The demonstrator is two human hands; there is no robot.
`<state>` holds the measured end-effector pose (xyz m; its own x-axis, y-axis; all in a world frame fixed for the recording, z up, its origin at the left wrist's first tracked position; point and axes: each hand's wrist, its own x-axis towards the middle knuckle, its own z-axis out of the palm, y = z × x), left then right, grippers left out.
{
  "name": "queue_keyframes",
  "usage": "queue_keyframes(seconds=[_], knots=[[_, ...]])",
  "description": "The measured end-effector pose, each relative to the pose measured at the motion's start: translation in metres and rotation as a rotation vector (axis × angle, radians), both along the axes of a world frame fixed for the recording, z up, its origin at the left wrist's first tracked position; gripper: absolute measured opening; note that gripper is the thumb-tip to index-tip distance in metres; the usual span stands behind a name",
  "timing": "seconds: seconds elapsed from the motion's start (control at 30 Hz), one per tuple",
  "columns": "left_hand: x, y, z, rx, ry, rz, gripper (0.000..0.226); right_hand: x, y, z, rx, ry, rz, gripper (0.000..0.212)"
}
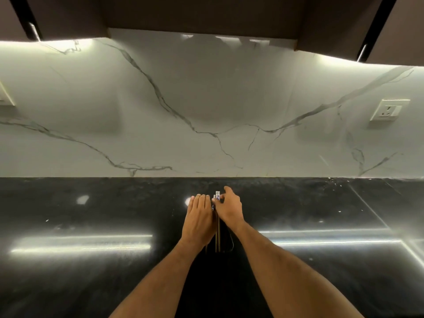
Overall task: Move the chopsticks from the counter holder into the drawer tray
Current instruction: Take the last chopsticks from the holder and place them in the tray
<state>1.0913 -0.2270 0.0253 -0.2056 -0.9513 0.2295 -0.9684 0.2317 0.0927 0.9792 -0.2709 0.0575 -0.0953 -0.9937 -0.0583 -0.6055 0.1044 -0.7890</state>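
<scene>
A bundle of thin brown chopsticks with white-and-blue patterned tops [217, 222] was seen at lower centre, upright between both hands above the glossy black stone counter [91, 214]. The left hand [199, 218] was laid against the bundle, fingers straight and together. The right hand [230, 206] was curled about the patterned tops, pinching them. A white veined marble backsplash [206, 99] filled the upper frame.

glossy black counter [91, 214], white grey-veined marble wall [206, 99], brown chopsticks [218, 232] with blue-white patterned tops, cream socket [390, 110]
</scene>
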Motion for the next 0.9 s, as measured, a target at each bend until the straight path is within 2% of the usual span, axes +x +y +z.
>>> queue_keyframes(seconds=[0.2, 0.37, 0.47, 0.63, 0.77, 0.9], knots=[[0.002, -0.002, -0.013, -0.022, 0.055, -0.025, 0.053, 0.006, -0.008, -0.01, -0.025, -0.078, -0.076, 0.056], [0.003, 0.001, -0.011, -0.05, 0.142, -0.032, 0.057, 0.008, 0.003, -0.003, -0.148, -0.146, -0.09, 0.053], [0.002, 0.002, -0.005, -0.027, 0.328, 0.009, 0.053, 0.006, 0.01, 0.001, -0.242, -0.16, -0.084, 0.055], [0.0, 0.008, 0.011, 0.033, 0.587, 0.063, 0.043, -0.001, 0.021, 0.027, -0.314, -0.237, -0.095, 0.045], [-0.006, 0.021, 0.049, 0.107, 0.756, -0.017, 0.022, -0.006, 0.033, 0.062, -0.379, -0.334, -0.084, 0.041], [-0.007, 0.033, 0.077, 0.128, 0.958, -0.053, 0.023, -0.007, 0.051, 0.098, -0.442, -0.401, -0.037, 0.037]])
